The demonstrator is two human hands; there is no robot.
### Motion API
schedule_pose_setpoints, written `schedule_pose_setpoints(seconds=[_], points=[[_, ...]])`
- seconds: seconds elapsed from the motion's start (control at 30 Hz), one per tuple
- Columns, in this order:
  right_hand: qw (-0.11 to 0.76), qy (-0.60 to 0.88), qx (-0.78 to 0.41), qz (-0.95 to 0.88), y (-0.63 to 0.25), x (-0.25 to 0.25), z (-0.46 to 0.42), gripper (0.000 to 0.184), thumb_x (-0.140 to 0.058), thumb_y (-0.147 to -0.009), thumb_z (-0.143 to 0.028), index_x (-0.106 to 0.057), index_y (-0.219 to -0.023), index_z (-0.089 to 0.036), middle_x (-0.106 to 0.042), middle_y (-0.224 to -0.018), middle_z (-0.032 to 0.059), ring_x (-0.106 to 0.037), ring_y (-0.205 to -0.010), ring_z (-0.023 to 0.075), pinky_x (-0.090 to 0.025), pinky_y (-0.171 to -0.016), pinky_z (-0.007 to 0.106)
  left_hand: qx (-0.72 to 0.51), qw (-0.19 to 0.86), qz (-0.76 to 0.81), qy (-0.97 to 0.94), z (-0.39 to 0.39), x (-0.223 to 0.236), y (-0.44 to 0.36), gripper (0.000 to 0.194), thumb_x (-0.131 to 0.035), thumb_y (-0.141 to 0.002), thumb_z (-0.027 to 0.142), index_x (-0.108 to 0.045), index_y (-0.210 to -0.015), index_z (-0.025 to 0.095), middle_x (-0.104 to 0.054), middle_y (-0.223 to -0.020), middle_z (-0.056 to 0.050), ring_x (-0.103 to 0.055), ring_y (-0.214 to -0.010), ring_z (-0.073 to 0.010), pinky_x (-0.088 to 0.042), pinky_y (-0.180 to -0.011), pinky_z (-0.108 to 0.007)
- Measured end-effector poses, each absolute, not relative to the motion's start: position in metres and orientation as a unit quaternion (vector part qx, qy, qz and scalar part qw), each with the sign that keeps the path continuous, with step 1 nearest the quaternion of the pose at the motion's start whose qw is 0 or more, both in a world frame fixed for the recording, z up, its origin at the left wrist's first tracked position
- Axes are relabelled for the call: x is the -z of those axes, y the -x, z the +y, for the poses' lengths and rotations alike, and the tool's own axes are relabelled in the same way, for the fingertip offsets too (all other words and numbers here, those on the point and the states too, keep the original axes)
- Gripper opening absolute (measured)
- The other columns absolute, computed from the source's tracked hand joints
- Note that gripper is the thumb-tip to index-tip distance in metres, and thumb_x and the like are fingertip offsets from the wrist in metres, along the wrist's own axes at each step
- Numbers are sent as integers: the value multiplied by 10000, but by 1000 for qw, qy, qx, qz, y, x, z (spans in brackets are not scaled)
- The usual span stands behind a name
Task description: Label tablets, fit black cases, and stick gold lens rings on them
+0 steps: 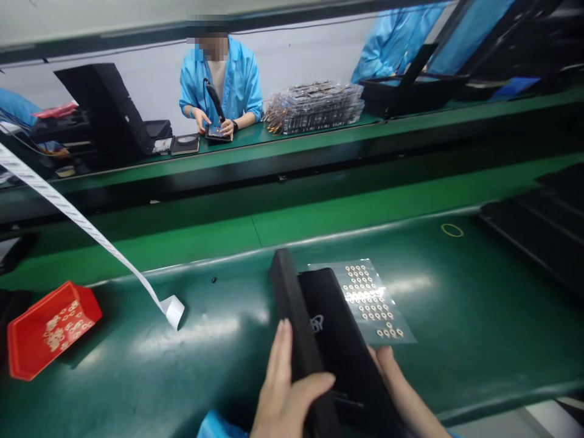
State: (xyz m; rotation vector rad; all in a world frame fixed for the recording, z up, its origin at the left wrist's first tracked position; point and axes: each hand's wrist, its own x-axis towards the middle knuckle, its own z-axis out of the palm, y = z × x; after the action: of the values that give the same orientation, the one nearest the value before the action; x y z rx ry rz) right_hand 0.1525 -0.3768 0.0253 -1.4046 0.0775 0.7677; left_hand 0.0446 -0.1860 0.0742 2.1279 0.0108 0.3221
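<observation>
At the near edge of the bench, my left hand is closed around a long black slab-like piece tilted on its edge, thumb over its near side. Right beside it is a flat black panel with a white logo. My right hand grips that panel's right edge; most of its fingers are hidden behind it. Whether the slab and the panel are joined, I cannot tell. Just beyond the right hand, a clear sheet with rows of small ring-shaped pieces lies on the bench, partly covered by the panel.
A red bin with small ring pieces stands at the left. A white label strip hangs down onto the green bench. A yellow band lies at the right, near dark trays. Across the aisle, a co-worker handles a device.
</observation>
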Motion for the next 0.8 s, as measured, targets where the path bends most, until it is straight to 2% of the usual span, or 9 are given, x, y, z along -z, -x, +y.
schedule_pose_setpoints(seconds=[0.13,0.27,0.33,0.4,0.43,0.5,0.6,0.7,0.8], points=[[643,714,-269,70,-182,-38,-397,817,-709,-710,-640,-533,-1397,-234,-574,-1341,106,-584,-1178,340,-519,-978,417,-138,490,126,-851,-137,-58,-9,202,-547,-910,415,-554,-1023,247,-209,-1588,-74,-547,-1232,-306,-579,-832,-375],[622,741,-242,71,-179,-41,-395,785,-707,-706,-619,-551,-1382,-253,-560,-1359,93,-593,-1166,336,-565,-910,369,-84,435,203,-873,-99,-42,24,89,-474,-942,323,-507,-967,245,-306,-1550,-83,-664,-1015,-191,-565,-644,-241],[631,722,-278,47,-165,-41,-378,784,-679,-734,-637,-534,-1396,-242,-545,-1373,104,-593,-1168,335,-556,-929,385,-60,362,148,-918,-82,-41,21,93,-499,-951,330,-544,-1004,268,-460,-1452,-53,-680,-963,-171,-565,-683,-235],[647,696,-313,14,-150,-39,-354,807,-640,-767,-665,-500,-1421,-214,-513,-1402,118,-558,-1217,328,-514,-994,405,-71,267,89,-957,-60,-45,1,118,-491,-976,316,-554,-1075,295,-617,-1256,-11,-679,-972,-169,-563,-772,-251],[653,685,-322,-4,-143,-38,-340,819,-620,-784,-675,-478,-1435,-200,-486,-1427,120,-521,-1261,319,-478,-1036,408,-105,226,88,-965,-48,-47,-15,151,-456,-994,289,-541,-1118,288,-659,-1148,-7,-669,-1000,-179,-557,-820,-278],[659,676,-327,-37,-132,-32,-317,813,-572,-826,-677,-437,-1460,-185,-422,-1480,111,-426,-1347,294,-392,-1112,407,-165,147,77,-972,-24,-47,-53,206,-400,-998,220,-521,-1165,233,-657,-1096,-43,-663,-981,-207,-558,-780,-308],[648,692,-311,-63,-123,-20,-293,788,-491,-883,-665,-380,-1490,-176,-359,-1523,102,-339,-1405,266,-303,-1165,418,-175,131,69,-973,0,-37,-106,272,-427,-974,183,-512,-1232,178,-632,-1088,-79,-647,-960,-238,-545,-787,-348],[605,749,-259,-77,-117,-10,-284,752,-418,-926,-641,-302,-1525,-202,-290,-1559,84,-269,-1439,258,-257,-1183,457,-180,140,62,-972,10,-23,-134,163,-500,-953,213,-596,-1081,177,-627,-992,-65,-636,-854,-232,-527,-718,-333],[536,808,-207,-133,-111,-5,-280,637,-353,-979,-558,-278,-1532,-252,-251,-1576,57,-224,-1456,249,-246,-1187,484,-197,166,41,-965,13,-17,-138,141,-491,-966,221,-629,-963,192,-628,-963,-48,-622,-865,-210,-507,-738,-309]])
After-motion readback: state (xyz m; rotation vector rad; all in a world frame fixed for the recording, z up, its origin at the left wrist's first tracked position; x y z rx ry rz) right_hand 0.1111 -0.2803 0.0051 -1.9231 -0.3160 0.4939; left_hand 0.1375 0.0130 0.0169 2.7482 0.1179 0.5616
